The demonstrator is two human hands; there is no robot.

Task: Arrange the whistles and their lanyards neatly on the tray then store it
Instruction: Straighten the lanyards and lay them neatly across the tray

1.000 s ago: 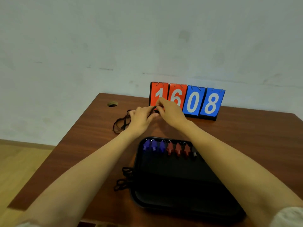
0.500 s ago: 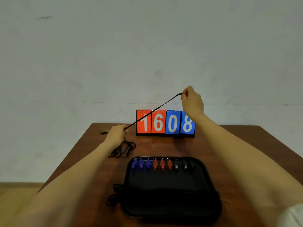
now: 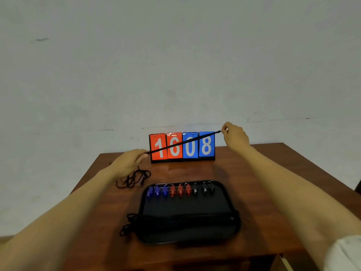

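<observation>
A black tray [image 3: 232, 194] lies on the wooden table [image 3: 254, 173]. Along its far edge stand blue whistles [image 3: 157, 191], red whistles [image 3: 180, 190] and black whistles [image 3: 204, 188] in one row. Dark lanyards lie across the tray's near part, their loops [image 3: 129, 223] spilling over its left rim. My left hand [image 3: 129, 163] and my raised right hand [image 3: 235, 136] pinch the two ends of a black lanyard [image 3: 183, 142], stretched taut between them above the table. Its slack tail lies with a tangled pile of lanyards [image 3: 134, 178] under my left hand.
A flip scoreboard [image 3: 182, 146] reading 1608 stands at the table's far edge against the grey wall, right behind the stretched lanyard. The table's left edge runs close to my left forearm. A white sleeve [image 3: 343, 253] shows at the bottom right.
My hands, together at the scoreboard a second ago, have drawn apart, stretching one lanyard. Since half a second ago my right hand has come lower. The view has tilted up.
</observation>
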